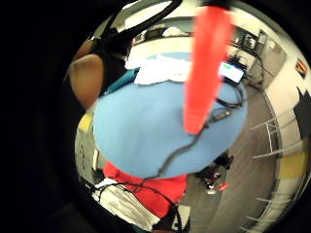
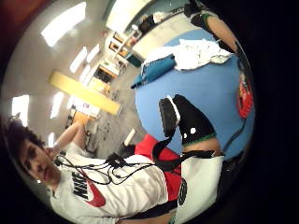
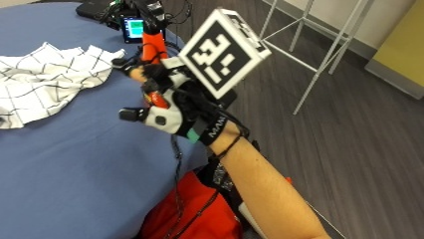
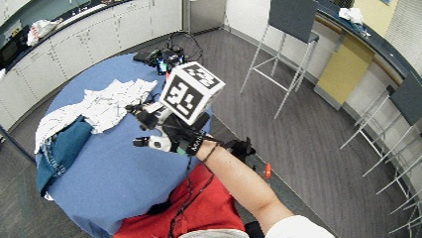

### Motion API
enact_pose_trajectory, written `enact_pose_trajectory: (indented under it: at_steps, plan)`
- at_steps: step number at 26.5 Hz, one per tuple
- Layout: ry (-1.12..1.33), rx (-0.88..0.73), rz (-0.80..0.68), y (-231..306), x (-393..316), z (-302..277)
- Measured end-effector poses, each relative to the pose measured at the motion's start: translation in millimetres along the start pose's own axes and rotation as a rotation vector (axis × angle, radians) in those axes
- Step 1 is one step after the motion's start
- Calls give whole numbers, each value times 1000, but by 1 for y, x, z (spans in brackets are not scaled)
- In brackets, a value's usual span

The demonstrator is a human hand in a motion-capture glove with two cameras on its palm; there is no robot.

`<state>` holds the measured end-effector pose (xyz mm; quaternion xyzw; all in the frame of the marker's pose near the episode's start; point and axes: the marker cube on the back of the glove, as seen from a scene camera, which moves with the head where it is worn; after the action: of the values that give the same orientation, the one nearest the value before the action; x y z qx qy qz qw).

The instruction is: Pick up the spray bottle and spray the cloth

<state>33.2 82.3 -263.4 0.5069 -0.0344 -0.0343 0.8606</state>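
Orange spray bottle (image 3: 154, 45), rigid light plastic, gripped at its neck by right hand's (image 3: 173, 105) curled fingers (image 3: 136, 72); checked cloth (image 3: 46, 77) at nine o'clock on tabletop (image 3: 79, 159).

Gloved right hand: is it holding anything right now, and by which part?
Yes. The gloved right hand grips the orange spray bottle around its lower body, lifted above the blue table, with its top end pointing toward the checked cloth.
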Motion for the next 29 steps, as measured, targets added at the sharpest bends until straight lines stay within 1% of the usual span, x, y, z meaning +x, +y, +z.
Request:
enact_pose_trajectory:
  at_steps: [2, 4, 7, 10, 16, 25, 29]
  plan:
    - [-84, 115, 111, 12, 23, -17]
    - [-165, 179, 236, 19, 48, -24]
    - [-282, 163, 374, 18, 80, -16]
    - [-383, 113, 430, 8, 105, 2]
    - [-480, 62, 445, -17, 125, 28]
    - [-584, 15, 358, -63, 106, 61]
    - [-592, 6, 333, -75, 94, 74]
